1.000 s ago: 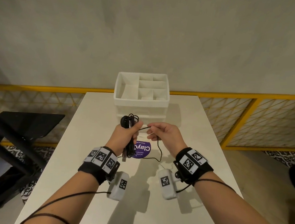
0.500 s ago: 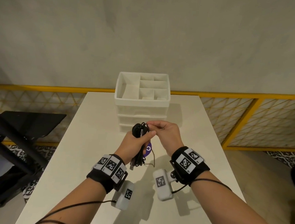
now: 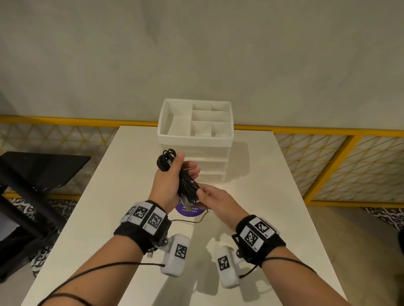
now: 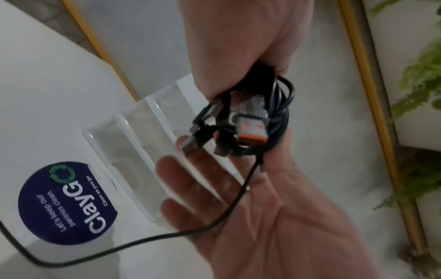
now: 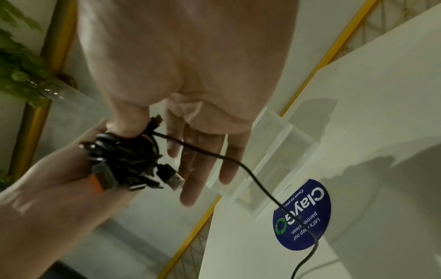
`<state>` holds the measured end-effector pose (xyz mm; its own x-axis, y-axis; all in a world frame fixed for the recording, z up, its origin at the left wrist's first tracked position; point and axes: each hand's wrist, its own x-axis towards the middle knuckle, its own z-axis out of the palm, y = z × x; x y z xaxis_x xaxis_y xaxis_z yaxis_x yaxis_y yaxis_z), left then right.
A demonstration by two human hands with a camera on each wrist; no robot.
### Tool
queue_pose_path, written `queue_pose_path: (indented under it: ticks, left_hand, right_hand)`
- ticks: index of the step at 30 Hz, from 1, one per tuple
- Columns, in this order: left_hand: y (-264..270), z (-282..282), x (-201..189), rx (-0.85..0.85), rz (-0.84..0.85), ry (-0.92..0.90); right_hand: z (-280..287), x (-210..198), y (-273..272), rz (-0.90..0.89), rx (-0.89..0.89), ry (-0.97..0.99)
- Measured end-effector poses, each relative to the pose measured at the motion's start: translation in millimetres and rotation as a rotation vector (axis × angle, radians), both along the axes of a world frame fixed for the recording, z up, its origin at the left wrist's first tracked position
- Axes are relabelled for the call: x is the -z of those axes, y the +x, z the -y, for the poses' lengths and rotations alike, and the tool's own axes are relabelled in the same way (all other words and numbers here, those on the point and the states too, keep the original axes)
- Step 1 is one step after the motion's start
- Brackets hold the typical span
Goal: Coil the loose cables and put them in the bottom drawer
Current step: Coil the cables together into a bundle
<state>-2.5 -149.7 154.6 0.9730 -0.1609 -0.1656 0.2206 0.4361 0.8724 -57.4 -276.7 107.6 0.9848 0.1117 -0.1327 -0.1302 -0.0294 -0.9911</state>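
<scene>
A bundle of black cables (image 3: pixel 187 185) is gripped upright in my left hand (image 3: pixel 170 177) above the white table (image 3: pixel 252 205). Several plugs stick out of its lower end, one orange-tipped (image 4: pixel 250 130). My right hand (image 3: pixel 216 200) is at that lower end, fingers straight, thumb (image 5: pixel 126 126) against the bundle (image 5: pixel 124 154). One loose strand (image 3: pixel 190 221) runs from the bundle across my right palm (image 4: pixel 274 207) and trails onto the table. The white drawer unit (image 3: pixel 195 137) stands just behind my hands, its front drawers closed.
A round blue sticker (image 3: pixel 188 209) lies on the table under my hands. The unit's top is an open tray with dividers. A yellow mesh railing (image 3: pixel 340 163) runs behind and to the right of the table. A black stand (image 3: pixel 37 171) is off its left edge.
My left hand has lifted the bundle up and to the left. My right hand has dropped from the bundle's top to its lower end, taking the loose strand with it.
</scene>
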Motion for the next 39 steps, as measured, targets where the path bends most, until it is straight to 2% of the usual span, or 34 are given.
queue_pose_path:
  ticks: [5,8,10,16,19,23,26,28,31,33,35,39]
  left_hand:
    - [5,-8,-8,0.052,-0.059,-0.089]
    - [11,-11,-13,0.050,-0.041,-0.121]
    - [16,-15,-17,0.035,-0.055,-0.131]
    - [22,-23,-16,0.008,-0.012,0.171]
    - [20,-18,-17,0.027,-0.045,0.016]
    - [23,-14,-22,0.007,-0.108,-0.196]
    - [28,-16,-26,-0.148,-0.113,-0.270]
    - [27,-18,-30,-0.290,-0.025,-0.163]
    - [21,-20,-30,-0.336,0.199,0.289]
    - [17,-19,-22,-0.214,0.351,0.515]
    - [13,-17,-11,-0.055,0.411,0.639]
    - [5,-14,-1,0.122,0.310,0.644]
  right_hand:
    - [6,-1,-3,-0.040,-0.013,0.044]
    - [11,2,-1,-0.016,0.069,-0.025]
    - [15,-1,-2,0.016,0.153,-0.004]
    - [19,-28,3,0.107,0.260,0.087]
    - [19,-19,12,0.067,0.350,-0.048]
    - [11,8,8,-0.055,0.113,-0.238]
    - [5,20,1,-0.123,0.013,-0.267]
    - [1,21,-2,-0.127,-0.024,-0.283]
    - [-4,8,-3,-0.045,-0.071,-0.349]
    - [-6,-9,-1,0.045,-0.053,-0.324]
    - [-6,-26,4,0.107,-0.005,-0.265]
    - [-5,-42,13,0.177,0.091,-0.224]
